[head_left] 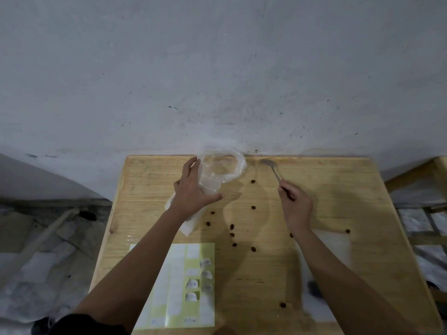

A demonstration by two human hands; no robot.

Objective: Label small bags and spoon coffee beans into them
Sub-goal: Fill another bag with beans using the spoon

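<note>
My left hand (192, 189) grips a clear plastic bag (221, 171) at the far side of the wooden table (338, 189), and the bag's mouth gapes open toward the wall. A metal spoon (272, 169) is pinched by its handle in my right hand (295, 204), its bowl resting on the table to the right of the bag. Several dark coffee beans (253, 207) lie scattered over the tabletop between my arms. A white packet (191, 223) lies partly under my left wrist.
A yellow-green sheet of white labels (183, 286), some with writing and peeling up, lies near the front left. A flat clear bag (336, 247) lies under my right forearm. A grey wall rises just behind the table. A wooden frame (420, 175) stands at right.
</note>
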